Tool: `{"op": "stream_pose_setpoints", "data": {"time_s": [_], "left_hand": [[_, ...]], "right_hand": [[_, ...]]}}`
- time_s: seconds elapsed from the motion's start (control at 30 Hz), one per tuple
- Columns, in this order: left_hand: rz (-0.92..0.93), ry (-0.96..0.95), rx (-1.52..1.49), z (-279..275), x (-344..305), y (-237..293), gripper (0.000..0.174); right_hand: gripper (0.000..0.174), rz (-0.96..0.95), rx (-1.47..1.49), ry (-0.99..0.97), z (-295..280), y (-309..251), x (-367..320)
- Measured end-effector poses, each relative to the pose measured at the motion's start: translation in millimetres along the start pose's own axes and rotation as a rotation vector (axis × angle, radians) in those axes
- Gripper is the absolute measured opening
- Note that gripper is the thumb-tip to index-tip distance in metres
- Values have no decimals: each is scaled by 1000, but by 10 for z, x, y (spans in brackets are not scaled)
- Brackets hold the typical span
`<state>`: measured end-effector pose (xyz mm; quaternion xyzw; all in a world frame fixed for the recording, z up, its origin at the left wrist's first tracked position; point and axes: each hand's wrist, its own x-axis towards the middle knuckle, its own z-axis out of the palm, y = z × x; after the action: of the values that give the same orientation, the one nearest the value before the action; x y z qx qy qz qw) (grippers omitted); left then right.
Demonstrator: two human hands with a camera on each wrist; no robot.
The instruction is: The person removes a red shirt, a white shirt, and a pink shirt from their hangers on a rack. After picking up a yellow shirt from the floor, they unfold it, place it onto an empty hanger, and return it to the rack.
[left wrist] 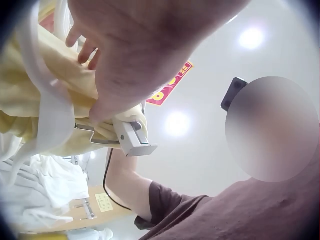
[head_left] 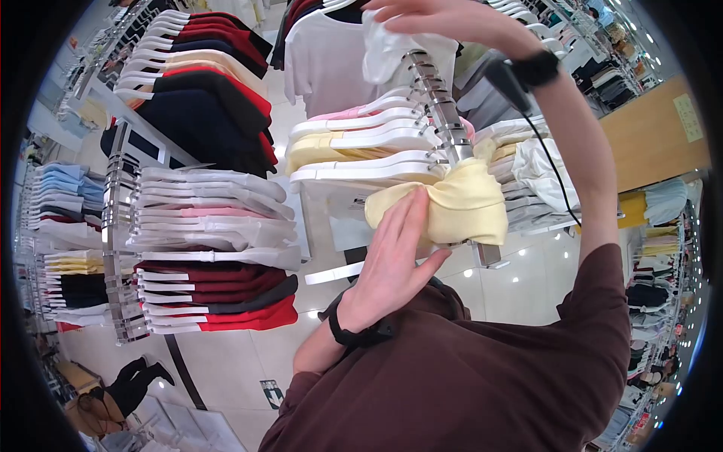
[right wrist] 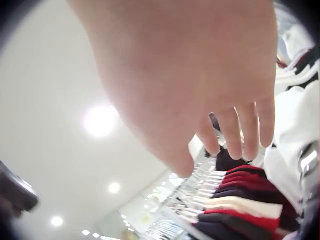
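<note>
A pale yellow garment (head_left: 474, 207) lies bunched over the front end of a metal display rail (head_left: 444, 105). The left hand (head_left: 390, 256) rests on its left side with fingers straight, and in the left wrist view that hand (left wrist: 135, 55) covers part of the yellow cloth (left wrist: 50, 75) beside a white hanger (left wrist: 52, 105). At the rail's far end the right hand (head_left: 452, 19) reaches over a white garment (head_left: 395, 53), fingers extended; whether it touches the cloth cannot be told. The right wrist view shows the right hand (right wrist: 190, 75) with fingers straight and nothing gripped.
White hangers with yellow and pink clothes (head_left: 361, 139) hang along the rail. To the left stand racks of dark and red clothes (head_left: 196, 113) and white and maroon ones (head_left: 218, 218). Grey and white clothes (head_left: 527, 177) hang at right. A black cable (head_left: 557, 162) runs beside the right arm.
</note>
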<state>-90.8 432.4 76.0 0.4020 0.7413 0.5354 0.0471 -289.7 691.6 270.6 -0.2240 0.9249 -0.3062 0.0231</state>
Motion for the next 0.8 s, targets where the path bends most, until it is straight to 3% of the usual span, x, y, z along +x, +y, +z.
{"op": "stream_pose_setpoints", "data": {"time_s": [0.07, 0.1, 0.13, 0.17, 0.2, 0.27, 0.3, 0.37, 0.4, 0.47, 0.5, 0.53, 0.6, 0.63, 0.67, 0.73, 0.8], "left_hand": [[-10, 87, -67, 28, 95, -7, 90], [-11, 85, -72, 24, 141, -16, 90], [4, 70, 13, 5, 197, -34, 77], [18, 50, 98, -15, 229, -51, 65], [22, 49, 98, -36, 273, -94, 65], [76, -23, 20, -114, 309, -197, 48], [-68, -46, -140, -210, 271, -153, 35], [-143, -33, -221, -469, 319, 11, 33], [-210, -19, -308, -586, 360, 114, 31], [-112, 1, -336, -768, 571, 271, 34], [-117, -41, -299, -893, 724, 410, 46], [-38, -66, -219, -993, 879, 542, 47], [144, -65, -57, -1135, 1196, 703, 54], [287, -27, 73, -1188, 1368, 746, 53], [359, 34, 191, -1212, 1525, 796, 48], [514, 151, 444, -1310, 1844, 769, 38], [397, 155, 555, -1444, 2069, 812, 27]], "right_hand": [[42, 194, 370, 224, 44, -343, -419], [57, 119, 338, 108, -2, -253, -641], [72, 42, 306, -6, -16, -144, -854], [78, 28, 275, -34, 127, -193, -1080], [83, 7, 239, -61, 290, -297, -1301], [86, -127, -112, -156, 537, -445, -1610], [86, -131, -111, -152, 581, -543, -1696], [64, -207, -293, -132, 663, -713, -1764], [64, -207, -286, -123, 690, -691, -1758], [51, -208, -210, -112, 737, -624, -1742], [42, -192, -137, -54, 750, -578, -1718], [42, -196, -135, -49, 686, -585, -1744], [36, 182, 420, 92, 490, -602, -1846], [34, 111, 477, 228, 456, -494, -1872], [36, 226, 480, 218, 284, -585, -1876], [40, 246, 274, 112, -99, -588, -1867], [69, 297, -18, 259, -297, -289, -1798]]}}
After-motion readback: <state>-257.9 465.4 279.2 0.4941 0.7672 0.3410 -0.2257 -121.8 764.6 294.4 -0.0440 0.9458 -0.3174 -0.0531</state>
